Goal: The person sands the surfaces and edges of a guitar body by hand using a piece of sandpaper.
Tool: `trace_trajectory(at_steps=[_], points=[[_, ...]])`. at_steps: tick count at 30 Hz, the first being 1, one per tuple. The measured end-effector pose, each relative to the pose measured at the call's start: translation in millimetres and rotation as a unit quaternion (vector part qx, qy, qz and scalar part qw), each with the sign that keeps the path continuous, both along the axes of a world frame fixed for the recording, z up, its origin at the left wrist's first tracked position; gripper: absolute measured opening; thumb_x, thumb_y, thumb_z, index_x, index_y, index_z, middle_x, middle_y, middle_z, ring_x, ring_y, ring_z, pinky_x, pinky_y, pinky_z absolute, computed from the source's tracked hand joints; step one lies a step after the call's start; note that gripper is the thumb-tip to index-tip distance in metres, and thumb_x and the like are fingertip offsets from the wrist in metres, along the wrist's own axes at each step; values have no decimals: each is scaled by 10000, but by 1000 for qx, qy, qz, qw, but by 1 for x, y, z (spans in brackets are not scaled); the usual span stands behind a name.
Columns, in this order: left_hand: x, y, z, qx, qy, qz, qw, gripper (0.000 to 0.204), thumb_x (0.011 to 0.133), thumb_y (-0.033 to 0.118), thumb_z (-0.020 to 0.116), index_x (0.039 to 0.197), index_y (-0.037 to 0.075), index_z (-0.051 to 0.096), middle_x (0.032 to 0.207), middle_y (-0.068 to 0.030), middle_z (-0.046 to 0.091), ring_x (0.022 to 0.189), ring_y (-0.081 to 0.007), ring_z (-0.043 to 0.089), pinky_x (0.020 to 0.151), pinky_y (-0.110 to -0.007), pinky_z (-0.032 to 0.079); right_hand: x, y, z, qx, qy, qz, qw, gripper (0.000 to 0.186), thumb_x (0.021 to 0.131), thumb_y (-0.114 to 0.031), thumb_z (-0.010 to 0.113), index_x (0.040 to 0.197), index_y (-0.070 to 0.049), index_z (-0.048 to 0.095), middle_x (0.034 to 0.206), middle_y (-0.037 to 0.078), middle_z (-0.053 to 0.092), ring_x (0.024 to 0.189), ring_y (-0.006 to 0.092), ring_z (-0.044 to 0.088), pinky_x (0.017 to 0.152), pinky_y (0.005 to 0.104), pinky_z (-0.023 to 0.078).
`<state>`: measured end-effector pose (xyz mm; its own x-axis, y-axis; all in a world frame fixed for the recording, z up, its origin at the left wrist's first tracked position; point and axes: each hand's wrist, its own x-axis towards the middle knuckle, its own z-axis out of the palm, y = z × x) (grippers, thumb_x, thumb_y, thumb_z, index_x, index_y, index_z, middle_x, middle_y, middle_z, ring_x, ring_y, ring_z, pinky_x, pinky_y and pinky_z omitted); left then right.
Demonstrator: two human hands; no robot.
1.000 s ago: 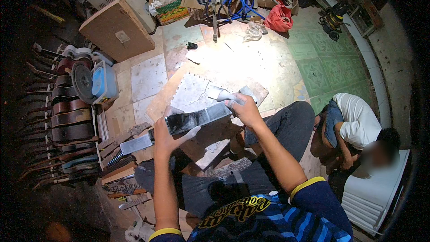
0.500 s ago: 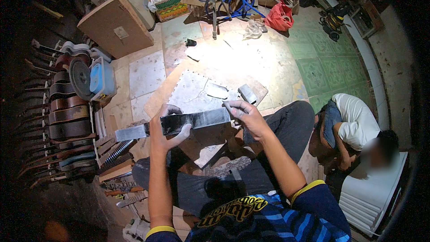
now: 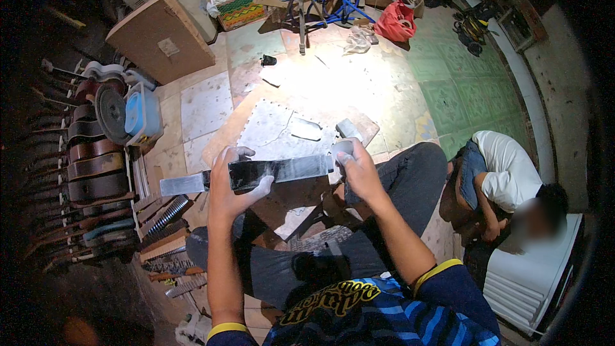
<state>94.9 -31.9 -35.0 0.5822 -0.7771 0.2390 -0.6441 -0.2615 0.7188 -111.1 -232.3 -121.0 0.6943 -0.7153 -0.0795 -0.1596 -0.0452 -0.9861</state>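
My left hand grips a long flat dark bar smeared with white dust, its thumb along the near edge. Beyond that wrist, a pale whitish section sticks out to the left; whether it belongs to the same bar, I cannot tell. At the bar's right end, my right hand is closed on a small grey piece with a rounded edge, pinched under the thumb. White dust coats the fingers of both hands. Farther off, a grey block and a pale oblong piece lie on the dusty board.
Guitar bodies stand in a row at the left, beside a clear plastic tub. A large brown panel leans at the back left. At the right, a person in a white shirt bends near a white ribbed appliance.
My right hand has turned, and the small grey piece now shows above its thumb. The bar stays in my left hand, nearly in place. The whole view has shifted slightly.
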Motion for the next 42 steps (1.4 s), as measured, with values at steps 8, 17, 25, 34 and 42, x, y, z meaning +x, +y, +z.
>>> trace_trajectory(at_steps=[8,17,25,34,42], points=[[-2,-1,-5,-1,38,31,999,531,619,275,866,1036,40,637,978,-145,649,929,-314,635,848,-389,493,18,25,36,-129,99,53,985,498,812,-314,850,1152,-24,629,876,135,688,806,200,656,759,340,528],[-47,-4,-26,-216,-394,164,878,795,644,89,891,1311,56,459,1341,-161,486,1217,-373,498,1100,-505,378,33,43,36,-77,80,45,993,499,843,-347,815,1138,-19,582,926,208,698,864,325,692,769,404,531],[-67,-37,-21,188,-284,-59,939,765,694,206,836,1376,50,528,1304,-153,584,1331,-324,491,1203,-572,208,35,49,26,-48,56,46,996,478,865,-335,766,1129,-6,540,982,266,690,923,435,686,797,474,532],[-62,-58,-35,219,-331,-23,918,355,737,108,737,1052,63,580,994,-133,614,1016,-329,592,1032,-469,395,29,45,22,-37,23,15,999,431,872,-280,755,1108,4,533,907,263,682,891,442,682,762,466,521],[-68,-66,-25,211,-348,-48,912,144,828,97,604,966,67,572,911,-114,618,919,-327,597,866,-457,424,25,45,13,-8,-9,1,1000,447,868,-304,745,1062,21,508,906,281,671,889,470,662,756,504,505]])
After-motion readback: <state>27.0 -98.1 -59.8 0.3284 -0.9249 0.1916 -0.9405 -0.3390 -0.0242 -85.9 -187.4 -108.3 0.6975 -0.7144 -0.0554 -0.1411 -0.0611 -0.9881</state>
